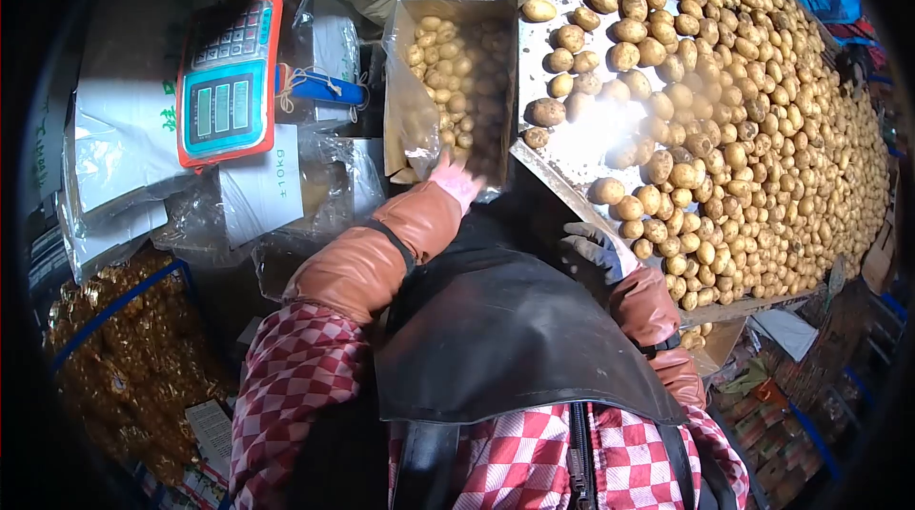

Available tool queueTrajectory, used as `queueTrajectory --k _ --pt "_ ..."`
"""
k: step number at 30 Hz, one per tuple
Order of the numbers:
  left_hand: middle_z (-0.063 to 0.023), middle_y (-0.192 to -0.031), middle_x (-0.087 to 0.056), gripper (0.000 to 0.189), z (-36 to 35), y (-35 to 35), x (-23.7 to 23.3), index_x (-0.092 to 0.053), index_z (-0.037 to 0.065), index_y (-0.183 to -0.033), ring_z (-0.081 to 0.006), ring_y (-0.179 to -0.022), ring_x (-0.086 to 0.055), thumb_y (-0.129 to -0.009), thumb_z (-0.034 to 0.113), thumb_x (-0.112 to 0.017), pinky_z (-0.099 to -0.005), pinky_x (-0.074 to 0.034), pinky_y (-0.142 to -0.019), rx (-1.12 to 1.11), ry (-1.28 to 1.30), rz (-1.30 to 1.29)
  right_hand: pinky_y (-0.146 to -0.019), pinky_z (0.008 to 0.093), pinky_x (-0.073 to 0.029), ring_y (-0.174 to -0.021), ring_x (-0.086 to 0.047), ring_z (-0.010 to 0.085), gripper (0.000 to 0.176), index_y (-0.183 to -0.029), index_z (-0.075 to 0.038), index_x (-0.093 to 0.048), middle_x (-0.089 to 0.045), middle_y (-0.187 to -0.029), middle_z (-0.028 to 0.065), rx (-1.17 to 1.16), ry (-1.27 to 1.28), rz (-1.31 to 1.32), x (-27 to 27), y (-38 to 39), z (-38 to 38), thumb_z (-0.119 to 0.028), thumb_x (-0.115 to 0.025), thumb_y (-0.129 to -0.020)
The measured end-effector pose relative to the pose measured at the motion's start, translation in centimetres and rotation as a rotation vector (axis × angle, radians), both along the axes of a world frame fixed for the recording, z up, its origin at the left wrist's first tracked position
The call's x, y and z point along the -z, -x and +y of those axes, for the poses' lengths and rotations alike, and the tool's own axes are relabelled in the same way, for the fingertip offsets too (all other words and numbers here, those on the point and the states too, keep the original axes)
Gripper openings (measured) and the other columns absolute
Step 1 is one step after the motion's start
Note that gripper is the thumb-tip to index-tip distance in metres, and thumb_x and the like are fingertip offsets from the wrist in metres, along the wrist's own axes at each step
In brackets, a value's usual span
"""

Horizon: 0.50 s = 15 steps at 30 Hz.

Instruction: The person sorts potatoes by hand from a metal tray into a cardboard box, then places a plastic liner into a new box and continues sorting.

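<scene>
My left hand (457,182), bare and somewhat blurred, reaches over the near edge of a cardboard box (393,129) with a clear plastic liner. Its fingers look apart, with no object visible in them. Inside the box lie many potatoes (440,67), the right part in shadow. My right hand (596,251) wears a pale glove with dark grey fingers. It is beside the near metal rim of a sorting table (562,176), fingers loosely bent and apart, nothing seen in them. Loose potatoes (753,129) cover most of that table, thinning toward its left end.
A digital scale (227,105) with an orange frame stands left of the box, among plastic-wrapped white cartons (124,143). A netted pile (133,357) is at lower left. Another box of potatoes (715,343) sits below the table. Other people's clothing (820,0) shows at the far side.
</scene>
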State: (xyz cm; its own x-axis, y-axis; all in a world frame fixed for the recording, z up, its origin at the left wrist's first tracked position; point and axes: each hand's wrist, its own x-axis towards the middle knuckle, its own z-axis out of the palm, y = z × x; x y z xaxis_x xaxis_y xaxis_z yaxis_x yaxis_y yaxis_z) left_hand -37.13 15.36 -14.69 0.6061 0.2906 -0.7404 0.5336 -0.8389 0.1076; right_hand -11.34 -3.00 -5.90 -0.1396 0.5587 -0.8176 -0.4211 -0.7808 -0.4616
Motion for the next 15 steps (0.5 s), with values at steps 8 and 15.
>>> queueTrajectory --k 8,15 --pt "-0.0097 -0.114 -0.068 0.040 -0.7 3.8 -0.1 -0.067 0.022 -0.117 -0.0273 -0.112 -0.062 -0.081 0.010 -0.056 -0.0418 -0.043 -0.099 -0.259 0.076 -0.074 -0.081 0.0311 -0.049 -0.099 -0.061 0.0202 0.058 -0.139 0.000 -0.046 -0.061 -0.121 0.0135 -0.093 -0.059 0.127 0.6 -3.1 -1.5 -0.024 -0.068 -0.091" --pt "-0.0159 -0.117 -0.068 0.050 3.7 7.2 -0.2 -0.067 0.011 -0.121 -0.0296 -0.110 -0.063 -0.078 -0.006 -0.049 -0.0355 -0.048 -0.096 -1.317 -0.121 -0.723 -0.082 0.0322 -0.051 -0.100 -0.061 0.0200 0.053 -0.137 0.000 -0.047 -0.061 -0.119 0.0119 -0.306 -0.225 0.058 0.2 -5.3 0.6 -0.024 -0.063 -0.093"
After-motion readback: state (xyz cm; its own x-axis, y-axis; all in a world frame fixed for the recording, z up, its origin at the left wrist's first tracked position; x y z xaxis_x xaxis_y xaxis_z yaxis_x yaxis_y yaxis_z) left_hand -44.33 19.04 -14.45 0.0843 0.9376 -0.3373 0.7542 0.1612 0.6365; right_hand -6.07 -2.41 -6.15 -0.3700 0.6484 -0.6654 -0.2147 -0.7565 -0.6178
